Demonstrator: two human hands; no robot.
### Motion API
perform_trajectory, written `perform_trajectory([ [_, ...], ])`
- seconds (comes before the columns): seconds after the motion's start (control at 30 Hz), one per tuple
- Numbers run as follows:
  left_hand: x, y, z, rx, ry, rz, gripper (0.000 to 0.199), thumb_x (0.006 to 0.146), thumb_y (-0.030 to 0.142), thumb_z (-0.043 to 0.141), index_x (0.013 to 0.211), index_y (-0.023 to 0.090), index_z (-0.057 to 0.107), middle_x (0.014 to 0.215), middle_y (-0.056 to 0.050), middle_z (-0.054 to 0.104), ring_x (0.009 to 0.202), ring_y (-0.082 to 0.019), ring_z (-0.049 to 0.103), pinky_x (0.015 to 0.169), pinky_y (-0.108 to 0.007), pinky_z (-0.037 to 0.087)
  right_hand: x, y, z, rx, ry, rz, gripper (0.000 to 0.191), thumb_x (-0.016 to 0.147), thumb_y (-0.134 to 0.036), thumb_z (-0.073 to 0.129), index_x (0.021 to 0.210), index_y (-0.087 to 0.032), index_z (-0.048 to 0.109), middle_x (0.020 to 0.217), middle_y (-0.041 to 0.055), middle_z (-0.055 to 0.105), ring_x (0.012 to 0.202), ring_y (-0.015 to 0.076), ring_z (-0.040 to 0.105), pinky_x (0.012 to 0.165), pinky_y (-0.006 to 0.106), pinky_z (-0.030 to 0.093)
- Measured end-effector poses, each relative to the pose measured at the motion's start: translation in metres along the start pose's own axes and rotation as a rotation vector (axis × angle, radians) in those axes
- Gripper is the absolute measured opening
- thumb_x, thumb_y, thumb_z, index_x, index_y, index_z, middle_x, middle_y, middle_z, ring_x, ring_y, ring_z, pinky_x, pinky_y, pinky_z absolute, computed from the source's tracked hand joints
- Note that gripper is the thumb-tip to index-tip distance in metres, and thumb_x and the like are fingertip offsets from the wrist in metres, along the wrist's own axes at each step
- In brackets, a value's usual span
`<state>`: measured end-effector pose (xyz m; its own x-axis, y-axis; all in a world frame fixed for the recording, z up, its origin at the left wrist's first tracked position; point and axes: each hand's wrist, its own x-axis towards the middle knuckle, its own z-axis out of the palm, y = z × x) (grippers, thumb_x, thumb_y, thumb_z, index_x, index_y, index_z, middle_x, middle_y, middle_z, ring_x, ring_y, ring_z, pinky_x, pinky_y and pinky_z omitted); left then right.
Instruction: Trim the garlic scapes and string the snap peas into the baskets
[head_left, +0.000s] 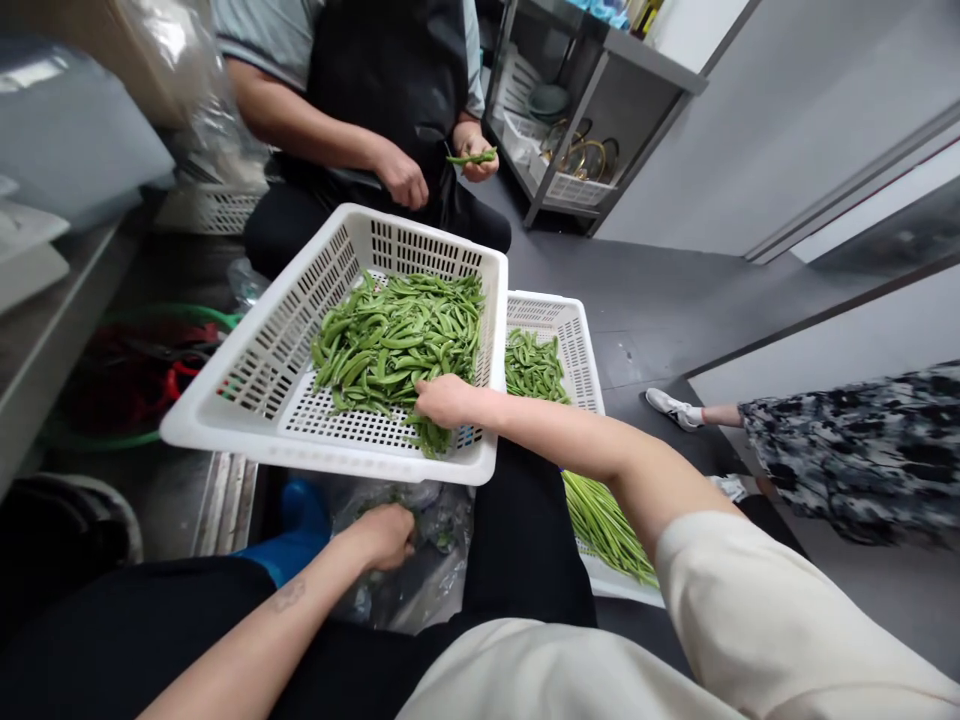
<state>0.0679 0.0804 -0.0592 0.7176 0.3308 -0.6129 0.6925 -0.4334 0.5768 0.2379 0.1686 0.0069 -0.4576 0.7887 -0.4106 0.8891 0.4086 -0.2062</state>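
Note:
A white slatted plastic basket point(259, 420) holds a heap of green pea pods point(397, 335). My right hand point(444, 400) reaches into its near right side, with the fingers bent and closed on pods at the edge of the heap. Below the basket's near rim, my left hand point(386, 537) is closed over a clear plastic bag point(442, 590) with green scraps in it. Its fingertips are turned away, so I cannot make out what they hold.
Opposite sits a co-worker, one hand point(476, 155) holding a pod. At right stand a second basket point(589, 350) of pods and a tray of long green stalks point(607, 525). A green-rimmed tub point(142, 440) is at left. Another person's shoe point(675, 408) is at right.

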Motion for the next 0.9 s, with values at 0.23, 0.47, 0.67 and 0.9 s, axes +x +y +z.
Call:
perform_trajectory([
  [0.23, -0.060, 0.019, -0.073, -0.589, -0.086, 0.187, 0.022, 0.069, 0.039, 0.053, 0.062, 0.019, 0.056, 0.056, 0.002, 0.057, 0.048, -0.012, 0.049, 0.044, -0.021, 0.036, 0.003, 0.006, -0.013, 0.740, 0.158, -0.079, 0.007, 0.076, -0.020, 0.060, 0.074, -0.015, 0.058, 0.068, -0.0004, 0.061, 0.059, 0.0090, 0.052, 0.054, 0.020, 0.038],
  [0.47, -0.068, 0.005, -0.116, -0.811, 0.781, 0.153, 0.028, 0.069, 0.045, 0.051, 0.061, 0.018, 0.051, 0.051, 0.006, 0.042, 0.046, -0.009, 0.036, 0.044, -0.020, 0.028, -0.010, -0.027, -0.028, 1.393, 0.234, -0.136, 0.030, 0.062, -0.037, 0.074, 0.072, -0.014, 0.058, 0.055, -0.0039, 0.055, 0.043, 0.0049, 0.040, 0.040, 0.017, 0.028],
  [0.67, -0.056, 0.006, -0.121, -0.894, 0.805, 0.185, 0.022, 0.066, 0.039, 0.048, 0.058, 0.018, 0.050, 0.047, 0.006, 0.041, 0.042, -0.008, 0.034, 0.042, -0.021, 0.025, -0.008, -0.037, -0.029, 1.489, 0.340, -0.122, 0.028, 0.063, -0.036, 0.074, 0.072, -0.016, 0.056, 0.057, -0.0037, 0.056, 0.044, 0.0057, 0.040, 0.041, 0.019, 0.028],
  [0.9, -0.045, 0.001, -0.121, -0.910, 0.730, 0.159, 0.021, 0.061, 0.038, 0.043, 0.052, 0.019, 0.047, 0.045, 0.005, 0.041, 0.042, -0.008, 0.032, 0.043, -0.022, 0.022, -0.011, -0.032, -0.028, 0.931, 0.530, -0.228, 0.009, 0.074, -0.025, 0.066, 0.069, -0.018, 0.063, 0.067, -0.0004, 0.059, 0.065, 0.0121, 0.051, 0.060, 0.023, 0.037],
])
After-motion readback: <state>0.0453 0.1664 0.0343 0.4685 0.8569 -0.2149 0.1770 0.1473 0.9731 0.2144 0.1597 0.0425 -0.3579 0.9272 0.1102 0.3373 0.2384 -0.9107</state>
